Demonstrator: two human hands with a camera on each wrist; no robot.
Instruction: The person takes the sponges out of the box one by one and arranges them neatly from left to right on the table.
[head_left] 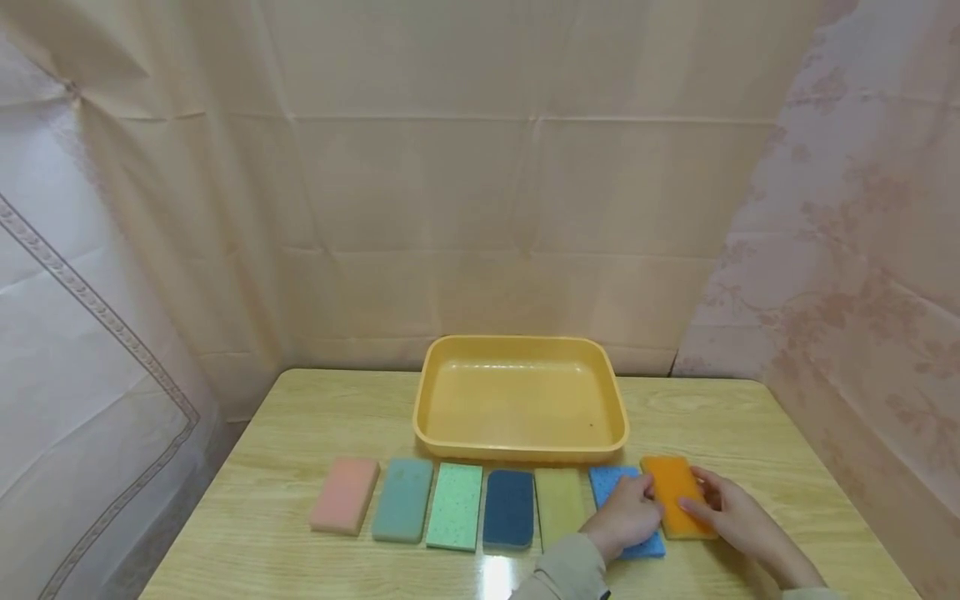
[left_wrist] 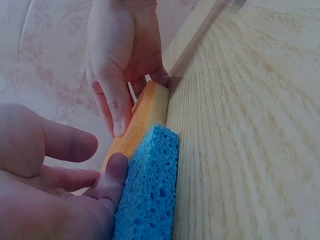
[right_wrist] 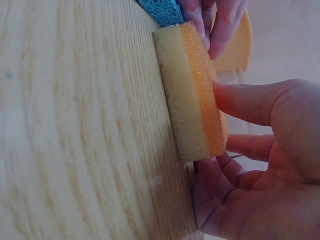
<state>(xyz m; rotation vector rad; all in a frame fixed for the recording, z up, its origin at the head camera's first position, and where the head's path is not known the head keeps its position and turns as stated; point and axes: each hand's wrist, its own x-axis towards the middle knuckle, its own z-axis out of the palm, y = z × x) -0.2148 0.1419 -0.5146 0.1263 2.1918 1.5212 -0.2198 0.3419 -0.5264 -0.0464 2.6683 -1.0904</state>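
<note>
An orange sponge with a pale yellow lower layer lies flat at the right end of a row. My right hand holds it, thumb on the orange top and fingers along its right edge. Over the neighbouring blue sponge is my left hand, its fingertips reaching the orange sponge's left edge. In the left wrist view one fingertip touches near where the two sponges meet, while the thumb and other fingers stand apart. Coarse pores show on the blue sponge; my left hand partly covers it.
Leftward along the row lie a yellow sponge, a dark blue one, a light green one, a teal one and a pink one. Behind them sits a yellow tray on the wooden table. Cloth hangs around the table.
</note>
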